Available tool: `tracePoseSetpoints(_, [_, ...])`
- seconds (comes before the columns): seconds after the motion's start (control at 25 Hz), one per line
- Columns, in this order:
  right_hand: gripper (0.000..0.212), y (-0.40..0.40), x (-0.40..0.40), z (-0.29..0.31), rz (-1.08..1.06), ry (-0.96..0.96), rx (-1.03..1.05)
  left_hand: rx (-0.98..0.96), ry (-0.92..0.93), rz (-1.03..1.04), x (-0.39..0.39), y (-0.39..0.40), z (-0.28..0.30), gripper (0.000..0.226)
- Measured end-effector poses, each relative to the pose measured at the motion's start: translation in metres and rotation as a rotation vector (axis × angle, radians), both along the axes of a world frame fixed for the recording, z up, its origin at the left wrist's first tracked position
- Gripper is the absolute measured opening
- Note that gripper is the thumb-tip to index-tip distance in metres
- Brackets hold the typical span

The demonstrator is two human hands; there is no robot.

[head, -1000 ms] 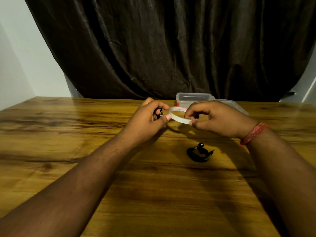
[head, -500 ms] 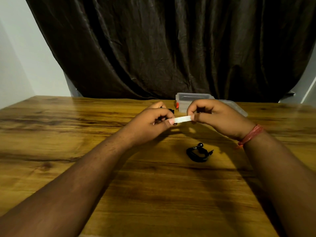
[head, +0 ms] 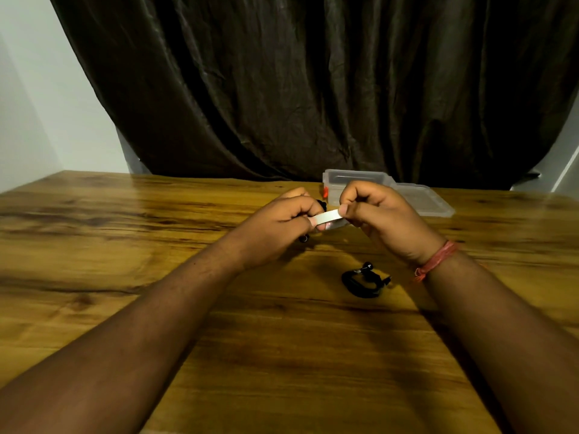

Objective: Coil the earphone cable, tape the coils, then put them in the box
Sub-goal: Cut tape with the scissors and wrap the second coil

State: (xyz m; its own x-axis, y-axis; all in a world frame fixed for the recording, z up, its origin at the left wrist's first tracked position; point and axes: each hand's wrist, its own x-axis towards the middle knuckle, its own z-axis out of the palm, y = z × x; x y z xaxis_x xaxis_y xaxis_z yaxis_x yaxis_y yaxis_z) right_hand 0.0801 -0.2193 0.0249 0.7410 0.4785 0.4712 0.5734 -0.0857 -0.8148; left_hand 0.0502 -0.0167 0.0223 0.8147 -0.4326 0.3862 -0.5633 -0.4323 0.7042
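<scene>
My left hand [head: 279, 228] and my right hand [head: 383, 219] are raised over the wooden table [head: 156, 245], each pinching an end of a short white strip of tape [head: 327, 217]. The left hand also grips a coiled black earphone cable [head: 304, 238], mostly hidden in the fingers, with an earbud poking out below. Another coiled black earphone [head: 363, 280] lies on the table below my right wrist. The clear plastic box [head: 354, 180] stands open behind my hands, its lid [head: 423, 202] flat to the right.
A dark curtain [head: 313, 89] hangs behind the table's far edge. A small orange latch [head: 326, 192] shows on the box's left side. A red thread band [head: 437, 258] circles my right wrist.
The tape went from a curved loop to a short taut strip between my hands. Both hands moved closer together, and an earbud now shows below the left fingers.
</scene>
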Motion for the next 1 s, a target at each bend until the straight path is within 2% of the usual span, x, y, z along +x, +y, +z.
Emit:
tracePoseSetpoints(0.24, [0.013, 0.0023, 0.0013, -0.0004, 0.004, 0.02, 0.069, -0.111, 0.063, -0.039, -0.0024, -0.0023, 0.0022, 0.014])
tracePoseSetpoints(0.76, [0.009, 0.0071, -0.0011, -0.0026, 0.011, 0.021, 0.115, -0.047, 0.009, -0.023, -0.002, -0.0031, 0.0026, 0.02])
tracePoseSetpoints(1.0, [0.008, 0.007, -0.0028, 0.0006, 0.005, 0.015, 0.151, -0.147, 0.061, -0.047, -0.0005, -0.0021, 0.0007, 0.02])
